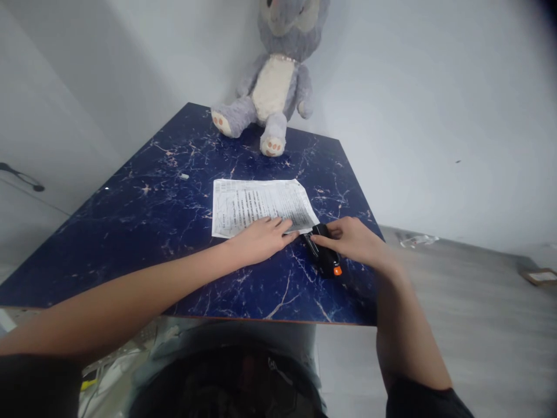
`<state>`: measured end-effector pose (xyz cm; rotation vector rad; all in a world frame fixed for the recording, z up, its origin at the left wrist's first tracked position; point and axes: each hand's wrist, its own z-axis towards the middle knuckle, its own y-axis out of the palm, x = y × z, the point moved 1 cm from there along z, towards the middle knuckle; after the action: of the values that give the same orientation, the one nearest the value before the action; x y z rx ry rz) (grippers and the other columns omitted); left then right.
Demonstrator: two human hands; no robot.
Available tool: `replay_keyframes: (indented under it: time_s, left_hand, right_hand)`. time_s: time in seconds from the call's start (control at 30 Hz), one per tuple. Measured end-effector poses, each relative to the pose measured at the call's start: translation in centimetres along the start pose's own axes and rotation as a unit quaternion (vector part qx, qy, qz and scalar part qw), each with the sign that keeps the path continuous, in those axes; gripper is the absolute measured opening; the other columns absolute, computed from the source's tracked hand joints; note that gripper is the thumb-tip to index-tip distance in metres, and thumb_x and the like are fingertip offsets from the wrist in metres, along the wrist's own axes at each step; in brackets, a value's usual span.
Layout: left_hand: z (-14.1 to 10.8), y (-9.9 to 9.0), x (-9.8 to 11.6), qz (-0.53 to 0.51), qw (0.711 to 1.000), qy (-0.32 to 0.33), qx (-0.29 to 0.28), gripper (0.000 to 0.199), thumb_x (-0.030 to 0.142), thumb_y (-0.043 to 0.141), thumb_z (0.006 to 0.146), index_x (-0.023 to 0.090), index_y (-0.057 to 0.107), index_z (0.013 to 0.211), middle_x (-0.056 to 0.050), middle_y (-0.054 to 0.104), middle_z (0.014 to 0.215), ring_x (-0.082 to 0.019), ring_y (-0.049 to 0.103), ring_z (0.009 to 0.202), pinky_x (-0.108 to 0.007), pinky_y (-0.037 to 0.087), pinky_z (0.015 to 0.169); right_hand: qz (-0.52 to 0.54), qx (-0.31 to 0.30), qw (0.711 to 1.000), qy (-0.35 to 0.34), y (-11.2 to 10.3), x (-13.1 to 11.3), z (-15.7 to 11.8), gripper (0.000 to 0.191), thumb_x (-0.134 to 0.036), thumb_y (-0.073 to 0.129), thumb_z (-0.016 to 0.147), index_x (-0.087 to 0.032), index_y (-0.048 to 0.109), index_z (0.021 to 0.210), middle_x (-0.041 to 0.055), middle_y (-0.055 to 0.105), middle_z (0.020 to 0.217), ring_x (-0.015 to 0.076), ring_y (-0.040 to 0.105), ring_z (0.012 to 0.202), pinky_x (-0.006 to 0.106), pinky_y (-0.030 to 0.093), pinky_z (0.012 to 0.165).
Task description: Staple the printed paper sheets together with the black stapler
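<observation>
A printed white sheet (pixel 261 200) lies on the dark blue marbled table (pixel 143 232). My left hand (pixel 263 238) rests flat on the sheet's lower edge, fingers apart and pointing right. Close to the sheet's lower right corner is a black device with an orange tip (pixel 325 255), which looks like a stapler. My right hand (pixel 346 237) grips its upper end between thumb and fingers. The device's far end meets or overlaps the corner of the paper; the exact contact is hidden by its body.
A grey and cream plush toy (pixel 274 87) sits at the table's far edge, against the wall. A small white piece (pixel 184 176) lies left of the sheet. Beyond the right edge, a clear plastic item (pixel 418 240) is on the floor.
</observation>
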<state>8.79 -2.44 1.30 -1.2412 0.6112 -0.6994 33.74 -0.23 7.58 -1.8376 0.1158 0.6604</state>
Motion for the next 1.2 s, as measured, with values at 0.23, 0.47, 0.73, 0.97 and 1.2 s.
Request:
replay_keyframes:
  time_s: [0.23,0.47,0.73,0.97,1.2]
  left_hand:
    - [0.0,0.3,0.1,-0.009,1.0,0.01,-0.002,0.048,0.008,0.04,0.1,0.021,0.055,0.143,-0.013,0.061,0.127,-0.025,0.061,0.107,-0.036,0.048,0.087]
    - [-0.1,-0.7,0.2,0.016,1.0,0.022,0.006,0.05,0.006,0.041,0.099,0.019,0.054,0.145,-0.015,0.061,0.131,-0.026,0.062,0.11,-0.036,0.049,0.086]
    - [-0.1,-0.7,0.5,-0.023,0.999,0.013,0.022,0.043,0.009,0.046,0.099,0.02,0.062,0.137,-0.015,0.059,0.14,-0.029,0.056,0.126,-0.042,0.045,0.101]
    - [0.6,0.4,1.4,-0.068,0.996,0.037,0.035,0.048,0.009,0.046,0.101,0.023,0.056,0.145,-0.011,0.047,0.159,-0.028,0.049,0.14,-0.044,0.037,0.112]
    - [0.9,1.6,1.3,-0.102,0.994,0.048,0.012,0.05,0.014,0.045,0.101,0.028,0.056,0.148,-0.006,0.044,0.163,-0.026,0.044,0.147,-0.045,0.034,0.118]
  right_hand:
    - [-0.004,-0.009,1.0,-0.004,0.1,-0.2,0.0,0.057,-0.07,0.064,0.086,-0.021,0.054,0.059,-0.0008,0.045,0.053,0.0117,0.037,0.053,0.031,0.029,0.05]
    - [0.031,0.008,0.999,0.041,-0.3,0.8,0.3,0.048,-0.063,0.066,0.085,-0.02,0.063,0.066,0.0017,0.056,0.057,0.0138,0.051,0.052,0.03,0.039,0.049]
    - [0.016,-0.025,0.999,0.03,-1.2,1.6,0.1,0.055,-0.066,0.069,0.082,-0.022,0.049,0.056,0.0018,0.056,0.053,0.0141,0.052,0.047,0.03,0.037,0.046]
    - [-0.028,-0.072,0.996,0.05,-1.7,1.3,-0.4,0.054,-0.065,0.067,0.085,-0.022,0.051,0.056,0.0028,0.058,0.049,0.0156,0.054,0.045,0.033,0.037,0.048]
    - [-0.036,-0.073,0.996,0.04,-1.6,1.3,-0.2,0.055,-0.065,0.064,0.088,-0.022,0.051,0.056,0.0031,0.058,0.05,0.0153,0.054,0.047,0.033,0.036,0.05]
